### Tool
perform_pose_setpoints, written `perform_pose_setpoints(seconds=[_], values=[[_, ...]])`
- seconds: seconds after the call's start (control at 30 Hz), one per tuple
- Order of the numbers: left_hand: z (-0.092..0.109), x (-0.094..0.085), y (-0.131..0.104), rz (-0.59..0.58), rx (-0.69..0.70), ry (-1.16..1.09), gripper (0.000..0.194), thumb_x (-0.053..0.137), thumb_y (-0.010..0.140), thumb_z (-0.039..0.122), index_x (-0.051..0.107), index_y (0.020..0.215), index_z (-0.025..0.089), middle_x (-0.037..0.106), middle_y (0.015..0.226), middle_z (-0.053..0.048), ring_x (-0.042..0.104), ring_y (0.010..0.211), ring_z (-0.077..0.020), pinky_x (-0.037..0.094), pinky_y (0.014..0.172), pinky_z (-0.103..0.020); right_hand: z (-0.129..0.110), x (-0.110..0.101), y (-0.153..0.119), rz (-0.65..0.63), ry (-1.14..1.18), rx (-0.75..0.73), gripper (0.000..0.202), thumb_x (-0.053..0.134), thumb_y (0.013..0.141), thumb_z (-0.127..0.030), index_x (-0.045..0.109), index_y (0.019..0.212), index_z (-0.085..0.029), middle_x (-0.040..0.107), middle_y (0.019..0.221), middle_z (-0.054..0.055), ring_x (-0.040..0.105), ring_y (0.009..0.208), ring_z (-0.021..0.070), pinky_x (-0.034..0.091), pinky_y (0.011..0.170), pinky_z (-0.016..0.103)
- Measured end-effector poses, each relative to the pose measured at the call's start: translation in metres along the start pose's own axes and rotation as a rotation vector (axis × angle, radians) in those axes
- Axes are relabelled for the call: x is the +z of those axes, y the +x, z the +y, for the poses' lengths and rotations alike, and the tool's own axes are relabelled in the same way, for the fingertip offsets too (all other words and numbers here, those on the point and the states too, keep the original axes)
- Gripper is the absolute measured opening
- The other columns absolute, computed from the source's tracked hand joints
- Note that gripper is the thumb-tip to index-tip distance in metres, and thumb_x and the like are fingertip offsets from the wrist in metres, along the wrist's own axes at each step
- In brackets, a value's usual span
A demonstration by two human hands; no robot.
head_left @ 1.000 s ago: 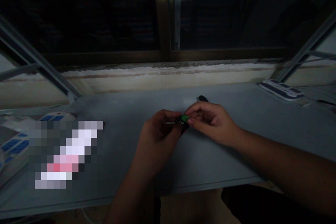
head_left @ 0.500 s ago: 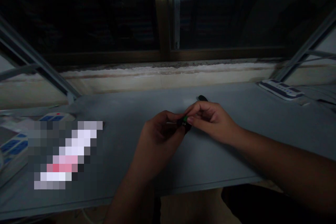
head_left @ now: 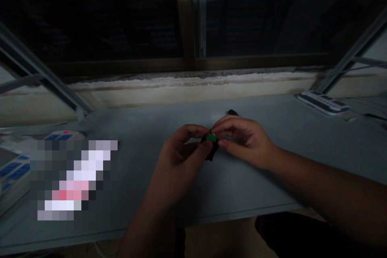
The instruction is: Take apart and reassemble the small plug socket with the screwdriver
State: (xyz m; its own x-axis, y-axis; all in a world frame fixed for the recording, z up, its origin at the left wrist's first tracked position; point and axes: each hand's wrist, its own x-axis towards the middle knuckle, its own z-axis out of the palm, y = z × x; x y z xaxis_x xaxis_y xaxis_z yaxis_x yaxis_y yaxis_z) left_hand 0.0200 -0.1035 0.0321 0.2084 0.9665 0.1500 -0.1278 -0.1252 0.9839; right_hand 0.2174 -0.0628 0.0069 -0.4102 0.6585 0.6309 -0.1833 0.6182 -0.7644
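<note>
You see your two hands meeting over a blue-grey table, in dim light. Your left hand [head_left: 178,155] pinches a small dark object [head_left: 210,155] between thumb and forefinger, its green part [head_left: 211,137] facing up. Your right hand [head_left: 249,141] is curled in a narrow shape, fingertips at the object's far and right edges; whether they grip it or merely rest there, you cannot tell. The object is in front of you, near the middle of the table [head_left: 142,129]. A black item [head_left: 232,112] lies just beyond your right hand, partly hidden by it.

For good handling, brace the object with the left hand and let the right fingertips do the fine work, pressing lightly and evenly. The left thumb overlaps the green part's lower edge; shifting it outward would give a clearer view. Brighter light would help too.
</note>
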Motion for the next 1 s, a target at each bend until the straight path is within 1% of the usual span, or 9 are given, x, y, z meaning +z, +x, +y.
perform_pose_setpoints(seconds=[0.17, 0.37, 0.5, 0.6, 0.67, 0.73, 0.8, 0.87, 1.0], values=[[0.0, 0.0, 0.001, -0.002, -0.033, -0.016, 0.015, 0.079, 0.087, 0.024, 0.072, 0.098, 0.017, 0.074, 0.074, 0.0, 0.065, 0.065, -0.0073, 0.049, 0.06, -0.015, -0.003, 0.0, 0.002, 0.029, -0.067, 0.012, 0.017, 0.071, 0.092, -0.013, 0.074, 0.108, -0.019, 0.071, 0.103, 0.006, 0.07, 0.096, 0.0104, 0.059, 0.085, 0.021], [-0.002, 0.001, 0.0, 0.019, -0.013, -0.051, 0.014, 0.08, 0.085, 0.023, 0.069, 0.092, 0.017, 0.076, 0.077, -0.001, 0.07, 0.07, -0.0098, 0.052, 0.063, -0.017, -0.002, 0.004, 0.001, 0.069, -0.049, 0.074, 0.012, 0.072, 0.092, -0.017, 0.072, 0.103, -0.018, 0.072, 0.097, 0.004, 0.069, 0.089, 0.0101, 0.057, 0.079, 0.021], [-0.005, -0.002, 0.002, 0.168, 0.066, -0.108, 0.014, 0.079, 0.084, 0.02, 0.065, 0.088, 0.02, 0.074, 0.08, 0.002, 0.07, 0.066, -0.0114, 0.057, 0.065, -0.022, 0.003, 0.0, 0.001, 0.085, -0.149, 0.123, 0.007, 0.069, 0.094, -0.023, 0.068, 0.099, -0.018, 0.071, 0.09, 0.004, 0.068, 0.082, 0.0122, 0.056, 0.075, 0.026], [-0.003, -0.006, 0.005, 0.338, 0.202, -0.203, 0.011, 0.074, 0.083, 0.018, 0.066, 0.089, 0.021, 0.069, 0.083, 0.004, 0.073, 0.072, -0.0137, 0.063, 0.076, -0.031, 0.005, -0.004, 0.002, -0.018, -0.423, 0.067, 0.007, 0.065, 0.095, -0.021, 0.069, 0.099, -0.017, 0.071, 0.096, 0.006, 0.067, 0.09, 0.0165, 0.054, 0.084, 0.033], [0.001, -0.009, 0.008, 0.425, 0.274, -0.224, 0.011, 0.071, 0.083, 0.018, 0.071, 0.093, 0.022, 0.067, 0.084, 0.003, 0.074, 0.077, -0.015, 0.064, 0.085, -0.037, 0.004, -0.005, 0.003, -0.144, -0.591, 0.008, 0.013, 0.064, 0.094, -0.021, 0.07, 0.105, -0.018, 0.072, 0.105, 0.008, 0.067, 0.1, 0.0198, 0.053, 0.092, 0.038], [0.006, -0.012, 0.008, 0.468, 0.286, -0.212, 0.014, 0.068, 0.083, 0.018, 0.075, 0.095, 0.021, 0.069, 0.085, 0.001, 0.074, 0.08, -0.0164, 0.063, 0.092, -0.041, 0.005, -0.002, 0.003, -0.275, -0.684, -0.036, 0.02, 0.061, 0.096, -0.022, 0.07, 0.115, -0.019, 0.072, 0.117, 0.01, 0.065, 0.11, 0.022, 0.051, 0.099, 0.042], [0.01, -0.015, 0.006, 0.473, 0.264, -0.178, 0.013, 0.067, 0.084, 0.019, 0.077, 0.092, 0.022, 0.072, 0.087, -0.001, 0.075, 0.086, -0.0185, 0.062, 0.093, -0.039, 0.009, 0.003, 0.001, -0.376, -0.752, -0.063, 0.029, 0.056, 0.098, -0.02, 0.067, 0.125, -0.019, 0.069, 0.131, 0.01, 0.062, 0.121, 0.0233, 0.049, 0.106, 0.044], [0.011, -0.018, 0.004, 0.491, 0.259, -0.095, 0.012, 0.067, 0.086, 0.023, 0.077, 0.092, 0.023, 0.073, 0.089, -0.001, 0.074, 0.091, -0.0191, 0.061, 0.087, -0.033, 0.016, 0.009, -0.003, -0.439, -0.831, -0.078, 0.039, 0.051, 0.099, -0.016, 0.062, 0.137, -0.017, 0.063, 0.143, 0.01, 0.056, 0.132, 0.0247, 0.046, 0.113, 0.046], [0.013, -0.023, -0.001, 0.539, 0.283, 0.152, 0.013, 0.071, 0.086, 0.023, 0.078, 0.097, 0.024, 0.072, 0.087, 0.0, 0.068, 0.085, -0.0153, 0.055, 0.076, -0.023, 0.031, 0.016, -0.007, -0.561, -0.976, -0.037, 0.053, 0.045, 0.1, -0.012, 0.049, 0.152, -0.018, 0.05, 0.16, 0.007, 0.045, 0.147, 0.0292, 0.035, 0.123, 0.057]])
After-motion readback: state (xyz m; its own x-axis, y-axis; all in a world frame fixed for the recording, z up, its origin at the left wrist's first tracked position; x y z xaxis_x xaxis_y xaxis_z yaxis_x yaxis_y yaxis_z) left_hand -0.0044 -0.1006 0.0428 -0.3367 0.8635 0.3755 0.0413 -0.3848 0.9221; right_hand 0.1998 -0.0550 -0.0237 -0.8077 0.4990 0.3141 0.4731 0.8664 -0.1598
